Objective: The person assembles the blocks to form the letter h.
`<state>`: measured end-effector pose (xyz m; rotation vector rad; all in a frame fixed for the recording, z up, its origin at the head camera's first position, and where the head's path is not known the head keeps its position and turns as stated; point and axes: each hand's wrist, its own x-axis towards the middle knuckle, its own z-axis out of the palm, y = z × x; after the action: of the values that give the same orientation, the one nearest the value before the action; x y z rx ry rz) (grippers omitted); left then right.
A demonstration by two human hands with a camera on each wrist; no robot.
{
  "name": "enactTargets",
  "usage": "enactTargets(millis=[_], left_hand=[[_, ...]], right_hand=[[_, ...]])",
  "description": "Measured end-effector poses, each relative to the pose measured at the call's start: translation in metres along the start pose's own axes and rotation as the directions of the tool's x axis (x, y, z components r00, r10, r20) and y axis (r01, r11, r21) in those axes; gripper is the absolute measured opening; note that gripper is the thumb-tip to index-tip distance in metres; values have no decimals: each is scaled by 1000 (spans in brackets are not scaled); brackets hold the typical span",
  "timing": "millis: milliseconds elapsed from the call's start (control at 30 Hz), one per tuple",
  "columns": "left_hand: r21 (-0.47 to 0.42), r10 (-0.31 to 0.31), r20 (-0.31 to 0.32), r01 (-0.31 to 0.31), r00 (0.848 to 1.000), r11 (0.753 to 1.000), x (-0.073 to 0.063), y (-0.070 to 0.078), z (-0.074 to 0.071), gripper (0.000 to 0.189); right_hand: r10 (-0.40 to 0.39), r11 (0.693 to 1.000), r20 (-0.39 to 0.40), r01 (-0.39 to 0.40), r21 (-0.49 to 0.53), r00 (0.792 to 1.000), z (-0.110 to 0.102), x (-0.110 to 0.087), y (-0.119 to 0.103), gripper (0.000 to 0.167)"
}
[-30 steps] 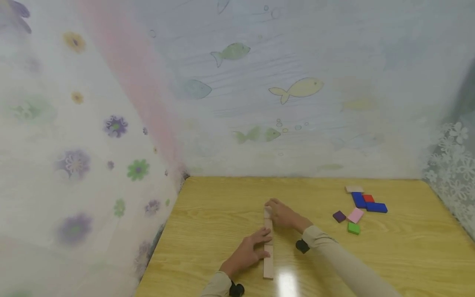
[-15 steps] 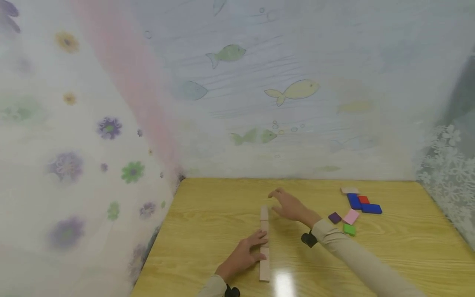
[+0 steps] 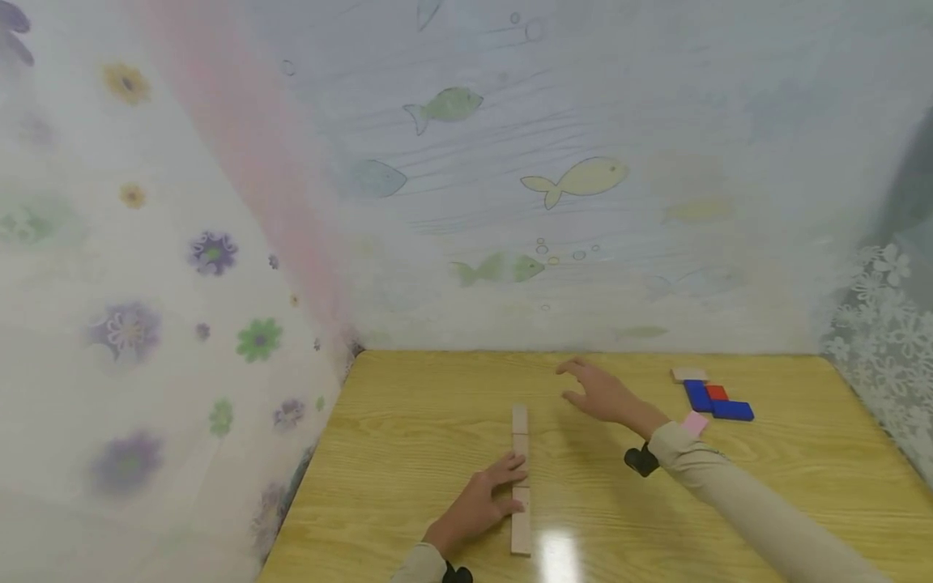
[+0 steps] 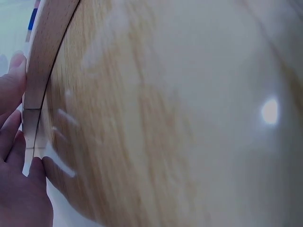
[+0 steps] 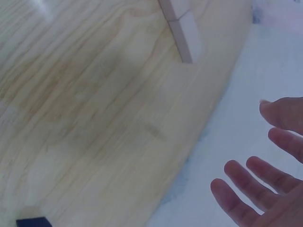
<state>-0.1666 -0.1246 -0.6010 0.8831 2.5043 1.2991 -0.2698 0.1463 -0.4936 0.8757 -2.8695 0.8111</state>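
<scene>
Several plain wooden blocks (image 3: 521,530) lie end to end in a straight row on the table. My left hand (image 3: 472,504) rests against the row's left side, its fingertips and thumb on the blocks near the middle joints. In the left wrist view, the fingers (image 4: 18,146) lie loosely along the row of blocks (image 4: 45,56). To the right of the row's far end, my right hand (image 3: 608,397) hovers above the table with nothing in it. Its fingers (image 5: 246,175) are spread and relaxed in the right wrist view, apart from the row's end block (image 5: 184,40).
At the right stand two blue blocks (image 3: 697,396), a red block (image 3: 717,393), a plain wooden block (image 3: 688,375) and a pink block (image 3: 695,423), partly behind the right sleeve. A painted wall (image 3: 503,324) borders the table's back edge.
My right hand has let go of the row's far end and moved right, towards the coloured blocks. Its arm now covers the purple and green blocks. The left hand stays on the row.
</scene>
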Motion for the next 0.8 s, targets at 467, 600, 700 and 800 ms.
enactTargets(millis=[467, 600, 700, 800], left_hand=[[-11, -21, 9, 21, 1000, 1000, 0, -1, 1, 50], [-12, -19, 7, 19, 1000, 1000, -2, -2, 3, 50], [-16, -12, 10, 12, 1000, 1000, -2, -2, 2, 50], [-4, -1, 10, 1, 1000, 1000, -1, -2, 1, 50]], right_hand=[[24, 1000, -60, -24, 11, 998, -19, -15, 36, 39], [37, 999, -55, -37, -5, 998, -24, -17, 40, 40], [51, 999, -58, -51, -9, 997, -31, -20, 41, 40], [61, 998, -67, -61, -7, 996, -39, -22, 44, 40]])
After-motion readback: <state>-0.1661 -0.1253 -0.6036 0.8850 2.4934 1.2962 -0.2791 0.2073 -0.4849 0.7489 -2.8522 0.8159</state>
